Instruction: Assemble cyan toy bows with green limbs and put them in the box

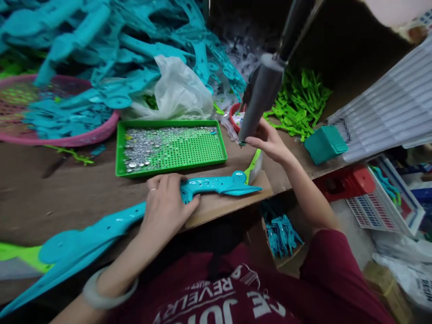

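A long turquoise plastic piece (pixel 216 185) lies flat across a thin board (pixel 229 202) at the near edge of the worktop (pixel 67 198), its pointed end toward the right. The left hand (pixel 167 204) presses down on its middle, palm flat and fingers spread — a hold by weight rather than a closed grip, nothing pinched. The right hand (pixel 270 143) is wrapped around the lower end of a grey cylindrical tool (pixel 261 96) that hangs from above, its tip just beyond the piece's far end, near a lime-green part (pixel 254 164). The piece looks like moulded plastic — light, fairly stiff yet likely to flex along its length, and glossy enough to slide on the board, so pinning it near the middle or the wider hub seems the sound place to hold. Behind it sits a green tray (pixel 170 146) of small silvery bits, and further back a heap of turquoise parts (pixel 111 49) and a pink basket (pixel 60 139).
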Tool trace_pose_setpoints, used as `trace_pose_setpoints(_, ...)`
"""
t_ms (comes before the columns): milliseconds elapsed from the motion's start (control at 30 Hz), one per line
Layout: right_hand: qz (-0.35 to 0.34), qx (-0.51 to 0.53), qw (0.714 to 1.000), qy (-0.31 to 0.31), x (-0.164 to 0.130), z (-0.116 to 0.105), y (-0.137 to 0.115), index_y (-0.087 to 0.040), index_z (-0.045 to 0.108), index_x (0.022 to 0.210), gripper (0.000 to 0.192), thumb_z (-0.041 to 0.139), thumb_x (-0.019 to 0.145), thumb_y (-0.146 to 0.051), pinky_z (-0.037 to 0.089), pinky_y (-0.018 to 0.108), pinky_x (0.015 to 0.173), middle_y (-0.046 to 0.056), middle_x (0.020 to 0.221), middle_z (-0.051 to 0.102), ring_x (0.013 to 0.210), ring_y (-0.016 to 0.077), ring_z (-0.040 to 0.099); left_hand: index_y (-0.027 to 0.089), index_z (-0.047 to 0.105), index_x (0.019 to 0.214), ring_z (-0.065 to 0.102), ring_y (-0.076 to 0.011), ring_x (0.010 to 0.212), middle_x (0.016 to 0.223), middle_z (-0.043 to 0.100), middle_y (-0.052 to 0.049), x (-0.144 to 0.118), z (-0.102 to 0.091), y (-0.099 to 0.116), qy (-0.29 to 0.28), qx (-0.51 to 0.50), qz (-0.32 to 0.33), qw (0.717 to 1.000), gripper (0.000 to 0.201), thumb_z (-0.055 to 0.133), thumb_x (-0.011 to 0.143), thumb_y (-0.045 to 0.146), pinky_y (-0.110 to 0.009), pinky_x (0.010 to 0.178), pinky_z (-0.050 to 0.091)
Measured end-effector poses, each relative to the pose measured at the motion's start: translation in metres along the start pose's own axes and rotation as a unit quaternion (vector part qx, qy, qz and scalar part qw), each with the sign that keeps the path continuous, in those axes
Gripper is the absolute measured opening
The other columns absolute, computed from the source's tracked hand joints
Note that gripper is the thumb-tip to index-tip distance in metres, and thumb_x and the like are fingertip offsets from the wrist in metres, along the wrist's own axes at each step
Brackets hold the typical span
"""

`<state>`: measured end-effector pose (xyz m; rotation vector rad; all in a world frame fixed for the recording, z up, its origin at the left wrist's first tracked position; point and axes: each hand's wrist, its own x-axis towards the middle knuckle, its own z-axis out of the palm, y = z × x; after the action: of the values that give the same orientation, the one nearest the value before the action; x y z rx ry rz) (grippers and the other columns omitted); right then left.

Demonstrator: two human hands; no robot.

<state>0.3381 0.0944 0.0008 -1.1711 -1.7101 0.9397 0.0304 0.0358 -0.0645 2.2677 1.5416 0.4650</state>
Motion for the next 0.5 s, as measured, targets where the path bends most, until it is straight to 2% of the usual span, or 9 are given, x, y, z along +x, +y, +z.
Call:
trace_pose_setpoints(167, -0.037, -0.006, 0.999, -0.025, 0.001, 0.013, -0.003, -0.022, 0.057, 0.121, 0.056, 0.071, 0.084, -0.061, 0.054, 0.035, 0.094, 0.004, 0.107, 0.065, 0.103, 0.0179, 0.064, 0.019, 0.058, 0.102, 0.053, -0.0384, 0.119, 0.106, 0.066, -0.015, -0.002, 0.002, 0.006, 0.013, -0.007, -0.042, 0.999, 0.03, 0.056, 0.078, 0.037, -0.052, 0.095, 0.051)
trace_pose_setpoints(267, -0.01, -0.125, 0.992, 0.003, -0.005, -0.004, -0.013, -0.021, 0.057, 0.124, 0.048, 0.067, 0.089, -0.053, 0.054, 0.031, 0.093, 0.006, 0.115, 0.066, 0.106, 0.0174, 0.064, 0.019, 0.057, 0.106, 0.053, -0.0385, 0.121, 0.108, 0.066, -0.015, -0.001, 0.003, 0.004, 0.002, -0.022, -0.03, 0.999, 0.033, 0.058, 0.077, 0.035, -0.051, 0.096, 0.051)
trace_pose_setpoints(333, 0.056, -0.278, 0.958, 0.036, -0.016, -0.024, -0.017, -0.018, 0.061, 0.118, 0.034, 0.061, 0.094, -0.042, 0.055, 0.028, 0.087, 0.007, 0.112, 0.069, 0.1, 0.0156, 0.065, 0.018, 0.056, 0.111, 0.052, -0.0394, 0.123, 0.117, 0.065, -0.016, 0.002, 0.005, 0.0, 0.007, -0.033, -0.008, 0.999, 0.035, 0.058, 0.079, 0.033, -0.053, 0.097, 0.05)
trace_pose_setpoints(400, 0.115, -0.402, 0.906, 0.056, -0.033, -0.039, -0.02, -0.016, 0.066, 0.097, 0.019, 0.062, 0.093, -0.034, 0.055, 0.027, 0.079, 0.006, 0.094, 0.07, 0.084, 0.0139, 0.065, 0.018, 0.054, 0.115, 0.05, -0.0411, 0.126, 0.127, 0.063, -0.017, 0.003, 0.006, -0.004, 0.029, -0.044, 0.007, 0.999, 0.038, 0.059, 0.08, 0.029, -0.057, 0.099, 0.048)
trace_pose_setpoints(433, 0.126, -0.436, 0.889, 0.057, -0.045, -0.041, -0.022, -0.016, 0.065, 0.086, 0.019, 0.064, 0.091, -0.034, 0.054, 0.027, 0.076, 0.003, 0.083, 0.068, 0.076, 0.0125, 0.063, 0.018, 0.054, 0.116, 0.05, -0.0416, 0.126, 0.13, 0.062, -0.018, 0.001, 0.005, -0.004, 0.039, -0.046, 0.01, 0.998, 0.039, 0.06, 0.079, 0.026, -0.057, 0.099, 0.048)
trace_pose_setpoints(500, 0.101, -0.447, 0.887, 0.047, -0.073, -0.034, -0.025, -0.017, 0.062, 0.073, 0.032, 0.062, 0.091, -0.044, 0.056, 0.03, 0.069, -0.001, 0.068, 0.061, 0.062, 0.0122, 0.057, 0.018, 0.056, 0.116, 0.051, -0.0403, 0.123, 0.131, 0.062, -0.019, -0.007, 0.003, 0.004, 0.046, -0.04, 0.009, 0.998, 0.042, 0.066, 0.075, 0.02, -0.055, 0.1, 0.049)
